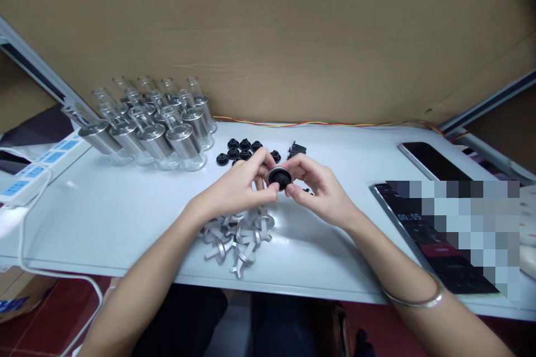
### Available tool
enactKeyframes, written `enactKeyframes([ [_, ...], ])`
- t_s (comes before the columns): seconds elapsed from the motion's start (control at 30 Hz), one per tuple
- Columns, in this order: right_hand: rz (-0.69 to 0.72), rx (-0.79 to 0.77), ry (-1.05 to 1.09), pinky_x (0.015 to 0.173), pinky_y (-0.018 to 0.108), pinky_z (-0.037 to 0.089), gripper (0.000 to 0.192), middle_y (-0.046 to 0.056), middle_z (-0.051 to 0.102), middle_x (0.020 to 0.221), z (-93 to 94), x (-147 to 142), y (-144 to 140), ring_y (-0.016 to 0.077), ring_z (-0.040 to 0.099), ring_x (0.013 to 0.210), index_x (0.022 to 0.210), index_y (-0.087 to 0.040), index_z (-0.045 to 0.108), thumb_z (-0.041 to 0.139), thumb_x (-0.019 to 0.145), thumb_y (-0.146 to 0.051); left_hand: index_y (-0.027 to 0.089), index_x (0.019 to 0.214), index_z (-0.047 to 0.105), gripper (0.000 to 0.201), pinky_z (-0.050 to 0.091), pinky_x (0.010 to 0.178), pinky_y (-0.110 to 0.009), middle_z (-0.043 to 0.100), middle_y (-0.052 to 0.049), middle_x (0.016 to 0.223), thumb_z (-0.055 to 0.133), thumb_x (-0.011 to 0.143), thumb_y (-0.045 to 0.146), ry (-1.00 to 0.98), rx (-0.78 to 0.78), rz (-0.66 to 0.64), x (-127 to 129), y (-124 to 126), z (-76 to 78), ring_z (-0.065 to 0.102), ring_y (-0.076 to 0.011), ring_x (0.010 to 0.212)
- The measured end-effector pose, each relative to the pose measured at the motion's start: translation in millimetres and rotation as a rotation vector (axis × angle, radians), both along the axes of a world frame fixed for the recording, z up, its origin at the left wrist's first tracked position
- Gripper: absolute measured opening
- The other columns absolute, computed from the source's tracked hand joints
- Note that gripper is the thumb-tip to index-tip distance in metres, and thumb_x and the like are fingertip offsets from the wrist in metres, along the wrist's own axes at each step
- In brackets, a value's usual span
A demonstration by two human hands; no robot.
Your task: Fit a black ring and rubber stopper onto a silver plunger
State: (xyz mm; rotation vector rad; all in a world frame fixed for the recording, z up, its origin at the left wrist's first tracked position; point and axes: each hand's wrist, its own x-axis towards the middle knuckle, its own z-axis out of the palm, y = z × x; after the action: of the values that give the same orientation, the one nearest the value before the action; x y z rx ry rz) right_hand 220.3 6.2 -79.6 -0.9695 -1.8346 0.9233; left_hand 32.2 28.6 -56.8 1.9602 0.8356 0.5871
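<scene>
Between both hands, above the middle of the table, is a round black rubber-like stopper [280, 177] with a thin silvery rim. My left hand [245, 183] pinches it from the left with thumb and fingers, and my right hand [320, 187] grips its right edge the same way. Just behind my left hand stand several similar black stoppers [233, 144], partly hidden by the fingers. A small pile of thin black parts [296, 149] lies behind my right hand. Below my left wrist is a heap of silvery metal pieces [245, 254] with round discs and stems.
Several clear glass bottles with steel sleeves [153, 136] stand at the back left, beside a white power strip [42, 164] and its cable [25, 234]. A phone [433, 160] and a larger dark screen [419, 234] lie at right. A cardboard panel [293, 39] closes the back, with thin wires [310, 123] along its foot.
</scene>
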Motion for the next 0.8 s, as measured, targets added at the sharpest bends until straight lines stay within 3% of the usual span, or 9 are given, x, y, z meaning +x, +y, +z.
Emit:
enactKeyframes([
  [0.4, 0.01, 0.025, -0.081, 0.062, 0.028, 0.045, 0.013, 0.001, 0.062, 0.071, 0.7, -1.4, -1.8, 0.0147, 0.057, 0.065, 0.085, -0.02, 0.052, 0.055, 0.073, -0.021, 0.023, 0.08, 0.035, 0.022, 0.032, 0.052, -0.023, 0.05, 0.008, 0.063, 0.055, 0.073, 0.025, 0.119, 0.093, -0.007, -0.2, -1.0, 2.6, 0.042, -0.0104, 0.054],
  [0.8, -0.007, 0.059, -0.135, 0.065, 0.027, 0.045, 0.015, 0.0, 0.062, 0.073, -0.4, -1.4, -1.4, 0.0132, 0.056, 0.066, 0.087, -0.019, 0.055, 0.054, 0.072, -0.019, 0.023, 0.079, 0.033, 0.024, 0.031, 0.05, -0.022, 0.05, 0.01, 0.062, 0.056, 0.073, 0.023, 0.182, 0.156, -0.009, -1.8, -2.4, 2.3, 0.039, -0.009, 0.052],
])
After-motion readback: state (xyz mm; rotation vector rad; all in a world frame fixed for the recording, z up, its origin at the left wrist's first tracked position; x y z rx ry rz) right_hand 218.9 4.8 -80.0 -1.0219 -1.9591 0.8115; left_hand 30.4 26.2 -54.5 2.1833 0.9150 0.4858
